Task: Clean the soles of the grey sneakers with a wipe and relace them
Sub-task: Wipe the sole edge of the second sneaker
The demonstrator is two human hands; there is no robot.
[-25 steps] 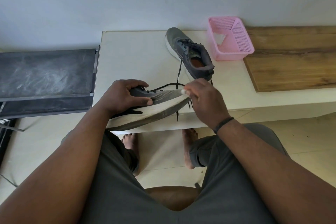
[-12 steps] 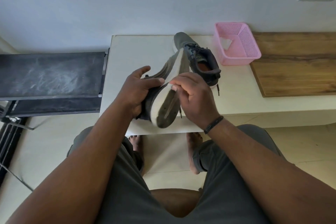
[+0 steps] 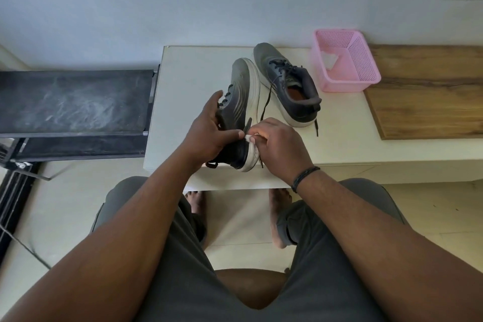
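— Sneaker first: where do you have it?

— Your left hand grips it at the heel end, thumb laid across the dark collar and fingers curled round the far side by the laces. You hold it tipped on its side, toe pointing away from you, heel low at the bench's near edge, white sole facing right.

— And your other hand?

— Your right hand pinches a small white wipe between thumb and fingertips, pressed against the sole's edge at the heel. A dark braided band circles that wrist.

— Where is the second sneaker?

— It stands upright on the bench just beyond and to the right, near the held shoe's toe; one loose black lace trails down toward your right hand.

— Anything further out?

— A pink basket sits to its right against the wall, holding something white and crumpled. A wooden board lies beyond the basket. A dark, scuffed panel adjoins the bench on your left.
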